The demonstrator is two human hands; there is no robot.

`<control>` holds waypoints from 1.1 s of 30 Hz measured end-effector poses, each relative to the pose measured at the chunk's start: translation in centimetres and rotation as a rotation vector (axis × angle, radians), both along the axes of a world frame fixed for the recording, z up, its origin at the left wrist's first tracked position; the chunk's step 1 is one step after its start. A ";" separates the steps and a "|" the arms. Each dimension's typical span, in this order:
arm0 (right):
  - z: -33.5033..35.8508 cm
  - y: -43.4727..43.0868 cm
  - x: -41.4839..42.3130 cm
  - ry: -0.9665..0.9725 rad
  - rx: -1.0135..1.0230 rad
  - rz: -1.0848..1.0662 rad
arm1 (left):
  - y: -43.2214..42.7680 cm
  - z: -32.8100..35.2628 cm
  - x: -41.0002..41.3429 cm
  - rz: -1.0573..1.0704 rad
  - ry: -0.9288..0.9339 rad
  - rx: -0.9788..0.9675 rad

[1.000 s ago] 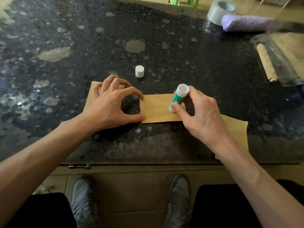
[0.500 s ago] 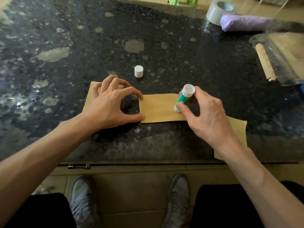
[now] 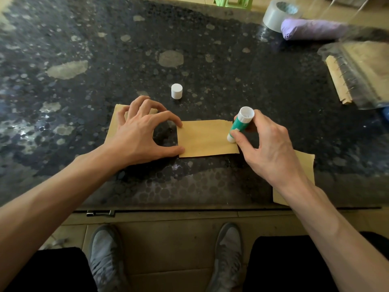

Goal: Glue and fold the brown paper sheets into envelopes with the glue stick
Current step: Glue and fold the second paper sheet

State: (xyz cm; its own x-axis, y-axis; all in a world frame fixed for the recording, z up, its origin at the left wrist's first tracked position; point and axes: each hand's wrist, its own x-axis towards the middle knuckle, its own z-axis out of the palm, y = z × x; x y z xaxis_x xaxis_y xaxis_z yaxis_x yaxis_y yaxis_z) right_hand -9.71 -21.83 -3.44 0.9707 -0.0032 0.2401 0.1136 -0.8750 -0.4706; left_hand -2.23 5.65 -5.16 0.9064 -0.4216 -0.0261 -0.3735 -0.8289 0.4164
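glue stick (image 3: 240, 125) | right fingers (image 3: 237, 137) grip it | label illegible | left fingers (image 3: 168, 117) spread, pressing paper (image 3: 206, 140)

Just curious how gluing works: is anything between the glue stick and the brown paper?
Nothing visible. The right hand holds the glue stick tip-down at the right edge of the brown paper; the left hand presses its left edge, well clear.

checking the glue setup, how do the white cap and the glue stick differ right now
The white cap stands upright and untouched on the table; the glue stick is tilted, gripped by the right hand, its tip on the brown sheet. The cap is short and all white; the glue stick is longer with a green body. Both are round with white plastic.
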 end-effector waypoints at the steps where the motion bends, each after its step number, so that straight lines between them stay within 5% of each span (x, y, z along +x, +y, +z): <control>1: 0.0 -0.1 0.0 -0.002 -0.008 -0.001 | 0.0 0.0 0.0 0.000 -0.001 0.002; 7: -0.1 -0.8 0.2 -0.021 0.037 -0.032 | 0.0 -0.2 0.1 -0.003 -0.005 0.003; 15: 1.3 -0.8 2.5 -0.142 0.497 -0.039 | 0.1 -0.3 0.3 0.002 -0.011 0.003; 22: 0.5 4.0 5.0 -0.048 0.547 0.129 | 0.1 -0.4 0.2 0.008 -0.014 -0.009; 33: 0.2 6.6 5.6 0.053 0.274 0.230 | 0.0 -0.1 0.1 0.009 -0.004 -0.005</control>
State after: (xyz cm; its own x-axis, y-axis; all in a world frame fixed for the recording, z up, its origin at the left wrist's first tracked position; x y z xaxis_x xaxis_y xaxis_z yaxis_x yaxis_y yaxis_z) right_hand -4.13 -15.23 -3.25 0.9648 0.1593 0.2095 0.2615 -0.6698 -0.6950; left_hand -2.15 5.62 -5.30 0.9104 -0.4132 -0.0201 -0.3677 -0.8304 0.4187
